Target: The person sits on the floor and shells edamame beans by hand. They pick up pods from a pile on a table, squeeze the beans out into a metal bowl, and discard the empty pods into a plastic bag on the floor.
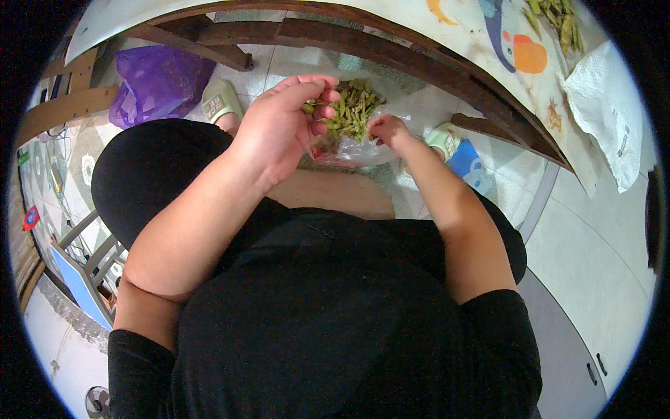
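Observation:
My left hand [285, 122] is raised over the near left side of a clear plastic bag [401, 112]. Its fingers are curled around a small green bean pod [308, 107], which shows partly between thumb and fingers. Inside the bag lies a heap of green and brownish bean pods [354, 108]. At the bag's right side is my right hand [388, 131], its fingers pinched together close to the plastic. Whatever those fingers hold is hidden.
A table [460, 35] with a patterned cover and dark wooden frame spans the far side, bearing more pods [558, 24] and a white plastic bag [608, 105]. A purple bag [157, 80] sits on the floor at left. Light green slippers [222, 101] are beneath the table.

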Demonstrator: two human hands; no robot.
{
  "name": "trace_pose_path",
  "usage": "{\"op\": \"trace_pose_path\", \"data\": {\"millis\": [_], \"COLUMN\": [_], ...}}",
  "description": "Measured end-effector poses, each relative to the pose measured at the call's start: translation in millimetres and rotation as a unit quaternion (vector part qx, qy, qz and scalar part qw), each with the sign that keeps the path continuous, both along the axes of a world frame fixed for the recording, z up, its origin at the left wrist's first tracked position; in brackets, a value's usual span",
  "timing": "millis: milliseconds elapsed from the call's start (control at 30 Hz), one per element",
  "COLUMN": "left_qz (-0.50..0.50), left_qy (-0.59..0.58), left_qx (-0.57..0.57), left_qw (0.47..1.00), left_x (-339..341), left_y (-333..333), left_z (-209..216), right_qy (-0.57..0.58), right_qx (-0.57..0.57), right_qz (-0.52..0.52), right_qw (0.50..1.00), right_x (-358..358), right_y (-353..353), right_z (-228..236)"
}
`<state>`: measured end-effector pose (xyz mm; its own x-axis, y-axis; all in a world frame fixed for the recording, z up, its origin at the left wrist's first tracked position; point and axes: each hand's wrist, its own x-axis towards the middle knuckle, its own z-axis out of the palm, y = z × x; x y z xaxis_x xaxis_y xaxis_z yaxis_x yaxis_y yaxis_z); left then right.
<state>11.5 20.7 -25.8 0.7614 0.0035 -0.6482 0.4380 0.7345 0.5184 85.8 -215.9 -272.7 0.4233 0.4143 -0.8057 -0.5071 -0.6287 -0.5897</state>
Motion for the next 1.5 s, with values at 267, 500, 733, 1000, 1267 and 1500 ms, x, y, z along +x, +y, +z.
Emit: {"op": "trace_pose_path", "data": {"millis": [267, 500, 733, 1000, 1267, 1500], "left_qz": [0.004, 0.023, -0.031, -0.043, -0.09, -0.087], "left_qy": [0.018, 0.031, 0.009, -0.071, -0.124, -0.147], "left_qx": [0.041, -0.165, -0.042, -0.016, -0.023, 0.006], "left_qw": [0.999, 0.985, 0.999, 0.996, 0.988, 0.985], "left_x": [-9.5, -24.1, -27.1, -24.2, -26.9, -20.2], "left_y": [-8.5, -26.3, -16.9, -24.5, -15.8, -27.6], "left_z": [-20.0, -25.8, 0.9, 3.3, 21.2, 33.4], "right_qy": [-0.207, -0.613, -0.809, -0.735, -0.67, -0.786], "right_qx": [0.037, 0.151, 0.065, -0.088, 0.006, -0.089], "right_qz": [-0.068, 0.146, 0.077, 0.033, -0.045, 0.081], "right_qw": [0.975, 0.761, 0.579, 0.672, 0.741, 0.606], "right_x": [-12.4, -50.4, -8.7, 56.1, 35.6, 47.9], "right_y": [55.5, 85.9, 76.5, 77.1, 63.6, 81.9], "right_z": [116.1, 265.3, 360.6, 359.0, 353.4, 351.6]}}
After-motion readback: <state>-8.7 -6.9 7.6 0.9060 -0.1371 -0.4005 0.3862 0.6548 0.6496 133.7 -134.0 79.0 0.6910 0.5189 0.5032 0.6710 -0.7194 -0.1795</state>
